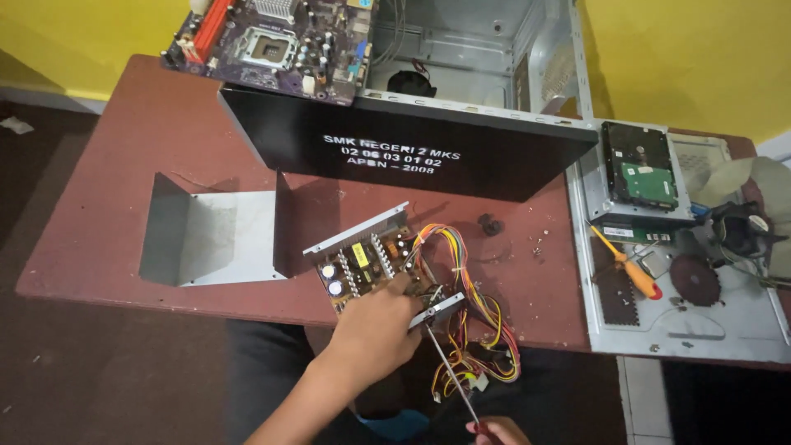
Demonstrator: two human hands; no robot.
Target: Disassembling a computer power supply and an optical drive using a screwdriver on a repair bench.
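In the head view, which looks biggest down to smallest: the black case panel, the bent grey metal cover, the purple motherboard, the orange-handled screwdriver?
1. Black case panel
2. Bent grey metal cover
3. Purple motherboard, partly cut off by the frame, so its place against the cover is unsure
4. Orange-handled screwdriver

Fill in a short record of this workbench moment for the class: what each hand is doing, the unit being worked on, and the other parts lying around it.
left hand: grips the open power supply unit at the table's near edge
right hand: holds a screwdriver, tip at the unit's corner
wiring: coloured cable bundle hangs off the unit
cover: bent metal cover, left of the unit
behind: computer case, motherboard
right side: hard drive, orange screwdriver
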